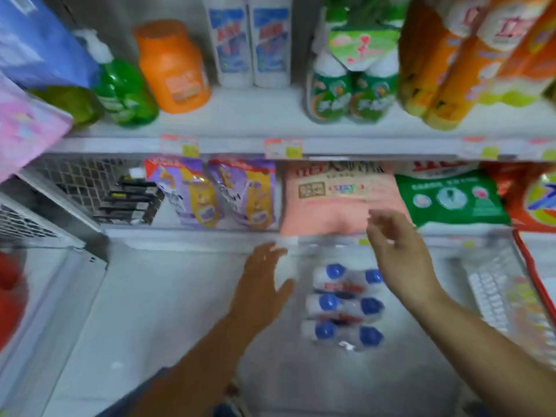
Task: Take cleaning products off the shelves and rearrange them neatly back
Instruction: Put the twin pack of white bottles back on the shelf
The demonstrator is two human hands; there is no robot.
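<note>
My left hand point(264, 278) is open, fingers spread, just below the lower shelf's front edge point(210, 236). My right hand point(394, 248) is also open, raised in front of a pink detergent bag point(334, 200) on the lower shelf, not touching it. Between my hands, on the floor, lies a clear pack of white bottles with blue caps point(346, 305). Two purple refill pouches point(216, 194) stand left of the pink bag; a green bag point(451, 197) and an orange bag point(532, 197) lie to its right. The frame is blurred.
The upper shelf point(240, 118) holds green bottles point(126, 91), an orange jar point(173, 67), two white bottles point(249, 43), a green twin pack point(352, 91) and orange bottles point(445, 70). A wire rack point(39, 206) stands at left; a clear zip bag point(505, 290) lies on the floor at right.
</note>
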